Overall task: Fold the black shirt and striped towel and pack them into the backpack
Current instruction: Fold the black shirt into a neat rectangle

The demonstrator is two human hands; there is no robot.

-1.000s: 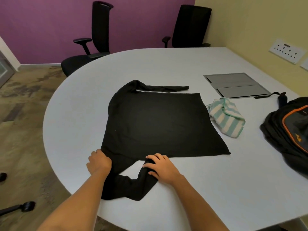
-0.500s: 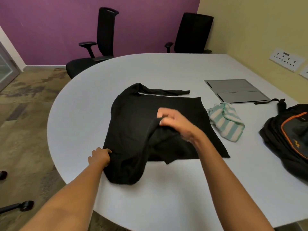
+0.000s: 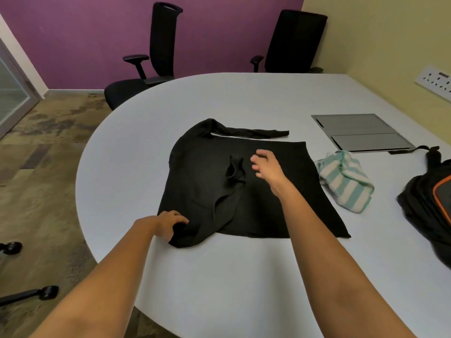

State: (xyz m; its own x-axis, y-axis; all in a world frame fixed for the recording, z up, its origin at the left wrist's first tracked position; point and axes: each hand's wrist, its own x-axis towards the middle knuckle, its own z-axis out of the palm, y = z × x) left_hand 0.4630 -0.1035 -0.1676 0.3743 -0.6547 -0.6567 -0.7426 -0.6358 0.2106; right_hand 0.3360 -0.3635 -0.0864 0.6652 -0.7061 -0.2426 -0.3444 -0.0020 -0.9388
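The black shirt point(image 3: 202, 176) lies spread flat in the middle of the white table point(image 3: 231, 276). Its near sleeve is folded up across the body and ends in a crumpled cuff point(image 3: 234, 172). The far sleeve point(image 3: 251, 132) stretches along the shirt's back edge. My left hand point(image 3: 168, 223) presses on the shirt's near left corner. My right hand point(image 3: 267, 167) hovers over the shirt just right of the cuff, fingers spread, holding nothing. The teal and white striped towel point(image 3: 346, 184) lies bunched to the right of the shirt. The black backpack point(image 3: 432, 206) with orange trim sits at the right edge.
A grey hatch panel point(image 3: 361, 131) is set into the table behind the towel. Two black office chairs point(image 3: 158, 57) point(image 3: 292, 40) stand at the far side. A socket plate point(image 3: 436, 81) is on the yellow wall at right.
My right hand carried the near sleeve up from the table's front edge across the shirt and let it go. My left hand stayed on the near left corner.
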